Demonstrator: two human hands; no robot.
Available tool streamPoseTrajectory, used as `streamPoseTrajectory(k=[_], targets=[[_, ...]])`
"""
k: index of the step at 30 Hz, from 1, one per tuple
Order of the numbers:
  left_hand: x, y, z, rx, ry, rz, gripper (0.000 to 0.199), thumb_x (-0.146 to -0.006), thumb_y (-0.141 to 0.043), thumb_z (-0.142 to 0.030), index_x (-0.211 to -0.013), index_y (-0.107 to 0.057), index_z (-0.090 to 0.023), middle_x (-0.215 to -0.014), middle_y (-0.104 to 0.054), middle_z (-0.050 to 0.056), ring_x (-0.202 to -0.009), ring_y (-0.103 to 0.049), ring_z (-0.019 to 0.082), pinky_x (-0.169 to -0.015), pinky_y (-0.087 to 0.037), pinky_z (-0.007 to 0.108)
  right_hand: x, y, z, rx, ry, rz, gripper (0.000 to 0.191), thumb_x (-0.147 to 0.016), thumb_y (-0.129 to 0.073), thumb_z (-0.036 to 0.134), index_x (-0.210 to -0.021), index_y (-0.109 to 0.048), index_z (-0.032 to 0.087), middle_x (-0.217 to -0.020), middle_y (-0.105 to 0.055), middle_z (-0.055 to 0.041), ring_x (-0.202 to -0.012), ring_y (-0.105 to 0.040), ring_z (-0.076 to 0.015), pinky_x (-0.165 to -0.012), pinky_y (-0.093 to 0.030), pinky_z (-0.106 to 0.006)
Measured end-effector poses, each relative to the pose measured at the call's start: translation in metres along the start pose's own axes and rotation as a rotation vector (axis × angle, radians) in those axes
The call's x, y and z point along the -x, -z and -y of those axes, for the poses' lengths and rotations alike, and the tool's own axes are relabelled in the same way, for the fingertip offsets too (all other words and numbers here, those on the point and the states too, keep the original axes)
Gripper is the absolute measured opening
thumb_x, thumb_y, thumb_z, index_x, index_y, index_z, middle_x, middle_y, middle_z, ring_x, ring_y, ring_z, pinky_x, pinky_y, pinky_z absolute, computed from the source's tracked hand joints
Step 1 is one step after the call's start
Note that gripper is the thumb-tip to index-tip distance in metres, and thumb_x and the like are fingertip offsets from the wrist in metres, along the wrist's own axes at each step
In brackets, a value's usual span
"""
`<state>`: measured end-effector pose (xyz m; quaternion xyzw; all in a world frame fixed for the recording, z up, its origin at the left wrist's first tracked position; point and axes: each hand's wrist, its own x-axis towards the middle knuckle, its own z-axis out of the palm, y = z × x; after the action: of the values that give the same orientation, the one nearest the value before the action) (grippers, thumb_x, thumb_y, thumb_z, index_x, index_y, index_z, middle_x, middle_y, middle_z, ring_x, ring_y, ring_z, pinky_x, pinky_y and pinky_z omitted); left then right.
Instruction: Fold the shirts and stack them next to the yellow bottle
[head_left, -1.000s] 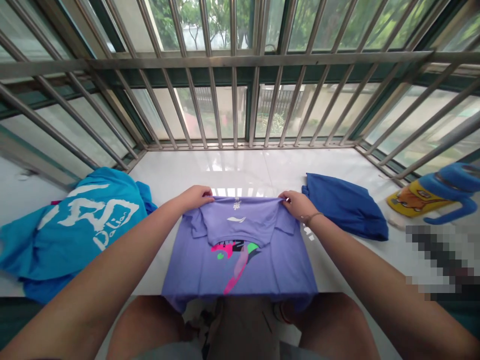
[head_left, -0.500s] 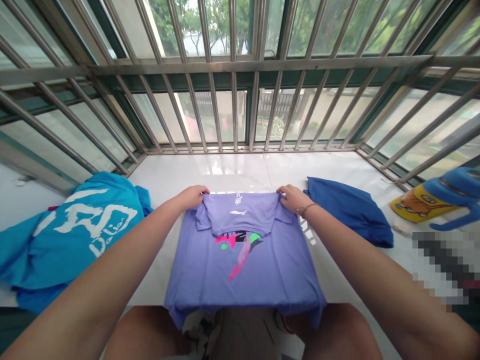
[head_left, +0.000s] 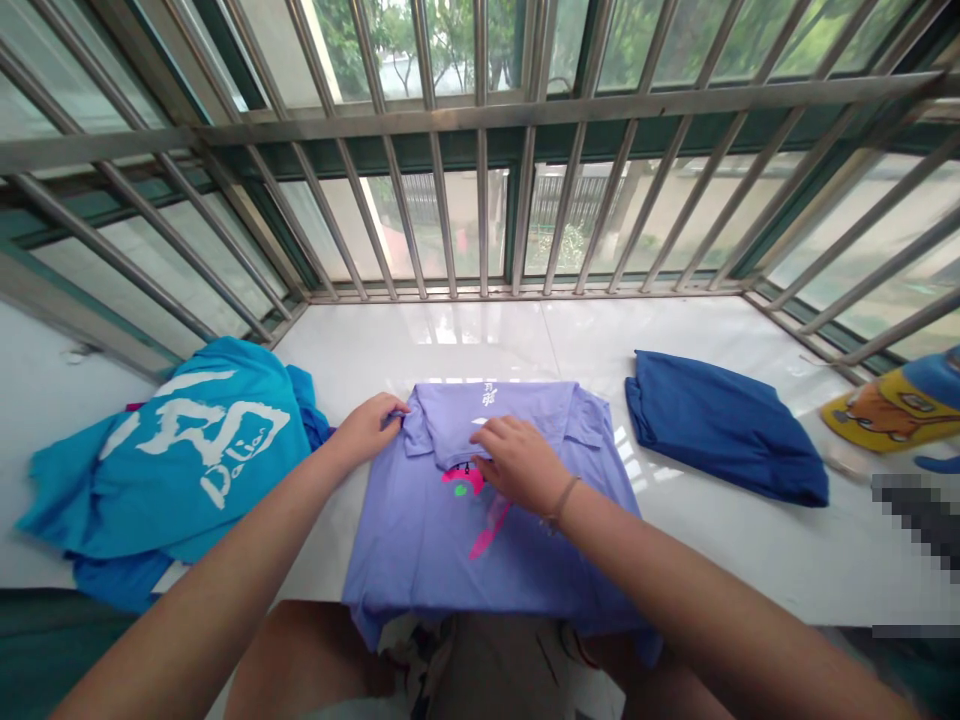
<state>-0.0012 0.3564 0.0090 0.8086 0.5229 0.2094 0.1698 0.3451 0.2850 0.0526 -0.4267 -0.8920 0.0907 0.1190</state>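
A purple T-shirt lies flat in front of me, its top part folded down toward me. A pink, green and black print shows partly below the fold. At the shirt's upper left corner, my left hand pinches the edge by the sleeve. My right hand is over the middle of the shirt, near the collar and print, with its fingers loosely bent and nothing visible in them. It hides part of the print, and I cannot tell whether it touches the cloth.
A bright blue garment with white lettering lies heaped at the left. On the right are a folded dark blue garment and a yellow and blue bottle. Metal bars stand behind the white tiled surface, whose front edge the shirt overhangs.
My right hand has let go of the shirt's upper right corner and moved left and toward me over its middle. My left hand stays at the upper left corner. The view has shifted slightly.
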Motion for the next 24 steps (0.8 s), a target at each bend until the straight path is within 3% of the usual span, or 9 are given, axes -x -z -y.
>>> streamPoseTrajectory(k=[4, 9, 15, 18, 24], targets=[[0.018, -0.019, -0.003, -0.073, -0.084, -0.135, 0.026, -0.094, -0.056, -0.023, -0.115, -0.072, -0.023, -0.122, -0.073, 0.012, -0.120, -0.069, 0.028, -0.112, -0.055, 0.045, -0.045, -0.038, 0.060, 0.053, 0.006, 0.015, 0.031, -0.108, -0.066, 0.042, -0.130, -0.068, 0.021, -0.128, -0.070, -0.0129, -0.119, -0.060, -0.0301, -0.100, -0.049, -0.042], [0.021, -0.024, -0.007, -0.156, -0.007, -0.213, 0.031, -0.094, -0.056, -0.020, -0.124, -0.067, -0.021, -0.123, -0.074, 0.013, -0.119, -0.069, 0.031, -0.111, -0.055, 0.047, -0.086, -0.059, 0.071, 0.094, -0.044, 0.044, 0.026, -0.114, -0.046, 0.024, -0.121, -0.071, 0.019, -0.124, -0.071, -0.0138, -0.116, -0.061, -0.0287, -0.097, -0.048, -0.042], [0.017, -0.023, -0.008, -0.188, 0.005, -0.198, 0.025, -0.091, -0.052, -0.012, -0.106, -0.068, -0.024, -0.114, -0.074, 0.011, -0.113, -0.068, 0.029, -0.107, -0.055, 0.045, -0.065, -0.051, 0.064, 0.152, 0.098, 0.010, 0.028, -0.115, -0.044, 0.026, -0.119, -0.070, 0.020, -0.119, -0.071, -0.0136, -0.114, -0.059, -0.0284, -0.098, -0.044, -0.043], [0.017, -0.022, -0.007, -0.167, 0.015, -0.205, 0.026, -0.088, -0.052, -0.009, -0.100, -0.068, -0.025, -0.111, -0.074, 0.010, -0.112, -0.068, 0.029, -0.107, -0.055, 0.046, -0.053, -0.050, 0.062, 0.178, 0.183, 0.055, 0.025, -0.113, -0.048, 0.024, -0.114, -0.072, 0.019, -0.116, -0.072, -0.0135, -0.110, -0.059, -0.0283, -0.096, -0.045, -0.042], [0.018, -0.021, -0.005, -0.160, 0.166, -0.272, 0.027, -0.092, -0.049, -0.014, -0.107, -0.069, -0.023, -0.107, -0.076, 0.011, -0.107, -0.070, 0.031, -0.101, -0.055, 0.046, -0.048, -0.046, 0.061, 0.125, 0.111, 0.077, 0.030, -0.116, -0.048, 0.037, -0.121, -0.072, 0.021, -0.120, -0.072, -0.0120, -0.113, -0.060, -0.0281, -0.098, -0.047, -0.041]])
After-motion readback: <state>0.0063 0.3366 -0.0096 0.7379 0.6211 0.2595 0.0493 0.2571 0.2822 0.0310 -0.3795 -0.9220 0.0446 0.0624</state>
